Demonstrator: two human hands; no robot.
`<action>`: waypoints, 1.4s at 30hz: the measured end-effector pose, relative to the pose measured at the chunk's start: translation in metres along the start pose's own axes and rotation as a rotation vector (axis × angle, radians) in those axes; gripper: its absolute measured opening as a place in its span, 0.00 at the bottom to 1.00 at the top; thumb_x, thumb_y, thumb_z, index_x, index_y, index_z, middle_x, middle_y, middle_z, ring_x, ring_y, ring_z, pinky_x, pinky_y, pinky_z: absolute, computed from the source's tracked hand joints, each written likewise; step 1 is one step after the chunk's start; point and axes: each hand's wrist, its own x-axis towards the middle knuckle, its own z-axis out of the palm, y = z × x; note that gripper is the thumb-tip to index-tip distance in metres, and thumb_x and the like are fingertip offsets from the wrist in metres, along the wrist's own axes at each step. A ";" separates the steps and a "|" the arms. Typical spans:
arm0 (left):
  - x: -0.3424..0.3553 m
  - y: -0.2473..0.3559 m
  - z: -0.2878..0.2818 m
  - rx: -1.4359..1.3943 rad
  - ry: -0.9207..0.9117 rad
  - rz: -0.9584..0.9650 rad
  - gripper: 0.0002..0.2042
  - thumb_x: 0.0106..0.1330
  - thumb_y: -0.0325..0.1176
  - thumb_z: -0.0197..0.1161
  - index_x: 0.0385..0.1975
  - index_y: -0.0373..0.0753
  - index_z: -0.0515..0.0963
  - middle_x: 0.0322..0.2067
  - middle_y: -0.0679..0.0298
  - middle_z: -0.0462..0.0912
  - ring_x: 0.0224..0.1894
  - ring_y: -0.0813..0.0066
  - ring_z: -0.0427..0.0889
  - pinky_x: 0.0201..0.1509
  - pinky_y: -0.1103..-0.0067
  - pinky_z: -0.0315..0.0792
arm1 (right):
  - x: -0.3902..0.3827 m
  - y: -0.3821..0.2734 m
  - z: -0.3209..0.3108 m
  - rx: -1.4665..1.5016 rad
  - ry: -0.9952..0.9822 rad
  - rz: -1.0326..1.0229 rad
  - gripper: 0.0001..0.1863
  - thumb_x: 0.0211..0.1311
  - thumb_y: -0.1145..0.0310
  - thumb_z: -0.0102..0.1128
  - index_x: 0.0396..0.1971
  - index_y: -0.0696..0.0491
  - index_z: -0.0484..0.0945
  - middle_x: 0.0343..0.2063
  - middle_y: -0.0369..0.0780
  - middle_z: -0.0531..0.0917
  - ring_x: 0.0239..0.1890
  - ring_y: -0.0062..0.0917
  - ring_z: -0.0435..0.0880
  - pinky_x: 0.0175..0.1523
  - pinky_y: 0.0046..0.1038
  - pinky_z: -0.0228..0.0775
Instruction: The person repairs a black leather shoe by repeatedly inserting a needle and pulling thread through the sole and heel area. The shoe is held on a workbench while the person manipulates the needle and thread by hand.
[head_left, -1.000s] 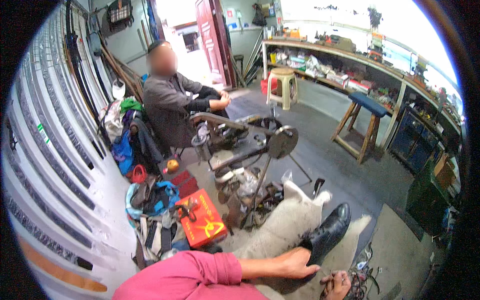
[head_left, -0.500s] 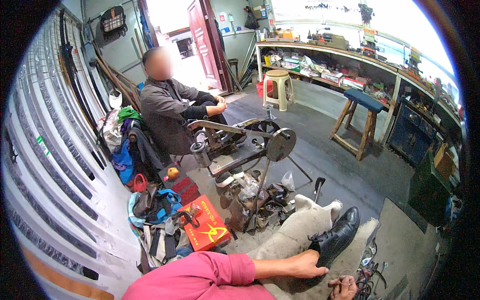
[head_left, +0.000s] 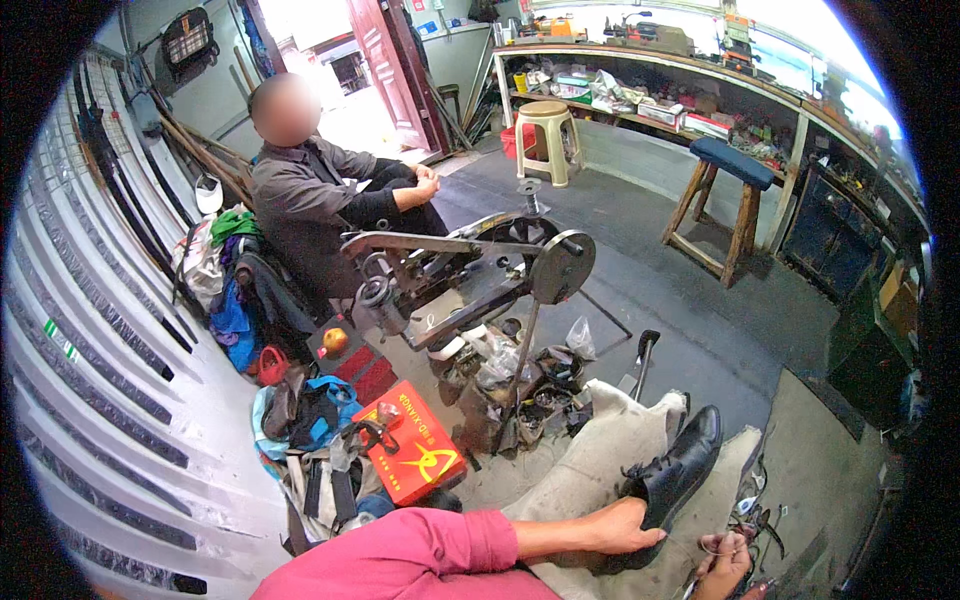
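"Since the earlier frame, what has moved, please?"

"As the head view shows it, the right hand has gone more to the right, so the gap to the left hand became wider. The whole view has also turned a little. The left hand stays at the near end of the black shoe."

"And where exactly does this shoe lie?"

"It lies on the pale cloth, on the far side of the left hand and a little to the right. Its long axis goes from the near left to the far right, with the toe at the far end."

"Which hand is nearer to it?"

"The left one, surely, because it touches the shoe. The right one is apart from it, to the right of the near end."

"How are the hands, wide or narrow?"

"The left is curled and holds the near end, with the thumb pointing right; some of its fingers I cannot see. The right has its fingertips pinched together on a thin loop. If it is thread or wire, I cannot tell."

"What is around them?"

"Dark scraps lie just beyond the right hand. To the far left stands a machine with a wheel."
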 end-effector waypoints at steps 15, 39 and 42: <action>-0.001 -0.002 -0.009 0.007 -0.039 0.077 0.30 0.66 0.52 0.61 0.21 0.22 0.73 0.20 0.37 0.77 0.26 0.41 0.80 0.32 0.58 0.73 | -0.037 0.234 -0.144 -0.721 0.136 0.292 0.16 0.70 0.64 0.53 0.39 0.63 0.81 0.35 0.42 0.85 0.33 0.29 0.80 0.40 0.30 0.72; -0.007 -0.008 -0.022 0.020 -0.099 -0.059 0.31 0.64 0.55 0.60 0.26 0.21 0.76 0.26 0.34 0.79 0.34 0.40 0.82 0.41 0.59 0.75 | -0.097 0.274 -0.198 -0.713 0.350 0.539 0.14 0.65 0.67 0.58 0.46 0.58 0.81 0.28 0.39 0.82 0.26 0.23 0.76 0.30 0.26 0.66; -0.003 -0.013 -0.017 -0.093 0.117 0.180 0.27 0.64 0.47 0.62 0.48 0.25 0.74 0.37 0.37 0.82 0.41 0.45 0.82 0.48 0.63 0.75 | -0.102 0.252 -0.197 -0.660 0.466 0.430 0.15 0.64 0.67 0.58 0.47 0.57 0.81 0.28 0.38 0.82 0.25 0.22 0.76 0.29 0.26 0.65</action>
